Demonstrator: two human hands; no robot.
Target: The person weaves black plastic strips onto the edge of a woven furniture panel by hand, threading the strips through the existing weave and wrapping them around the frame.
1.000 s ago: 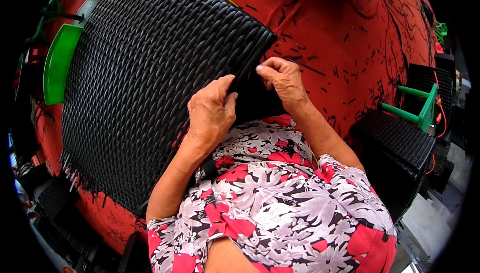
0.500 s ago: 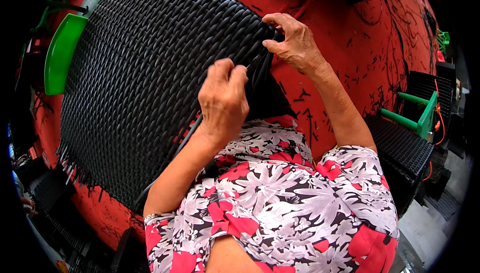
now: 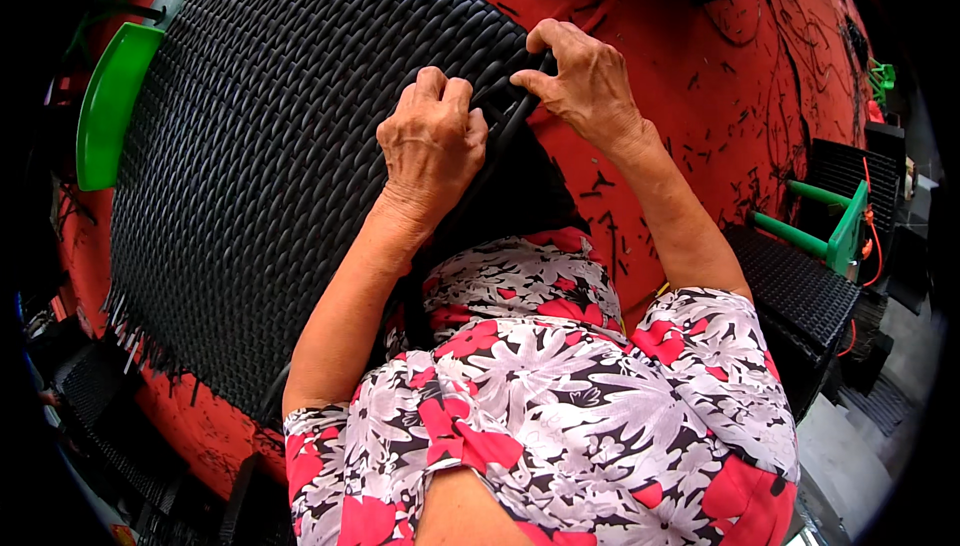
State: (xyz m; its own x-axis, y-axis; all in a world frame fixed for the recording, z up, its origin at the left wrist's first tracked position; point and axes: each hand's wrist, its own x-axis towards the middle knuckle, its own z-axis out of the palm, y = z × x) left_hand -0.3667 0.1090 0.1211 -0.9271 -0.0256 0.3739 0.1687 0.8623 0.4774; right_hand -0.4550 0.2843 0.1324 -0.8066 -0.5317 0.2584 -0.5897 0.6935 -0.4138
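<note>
A large black woven rattan-style panel (image 3: 290,136) slants across the left and middle, with loose strand ends along its lower left side. My left hand (image 3: 432,141) is closed in a fist close to the panel's right edge, knuckles up. Its fingers curl away from view, so what they grip cannot be made out. My right hand (image 3: 588,86) pinches the panel's edge at the upper right corner between thumb and fingers. Dark strands (image 3: 512,111) show at the edge between both hands.
Red floor covering (image 3: 680,96) lies beneath, strewn with short black offcuts. A green curved piece (image 3: 115,106) stands by the panel's left side. To the right are a green frame (image 3: 845,231), an orange cord (image 3: 880,246) and black woven pieces (image 3: 790,281).
My left hand has moved up and slightly left along the edge. My right hand stays at the corner, its fingers shifted a little. The panel has shifted slightly left.
</note>
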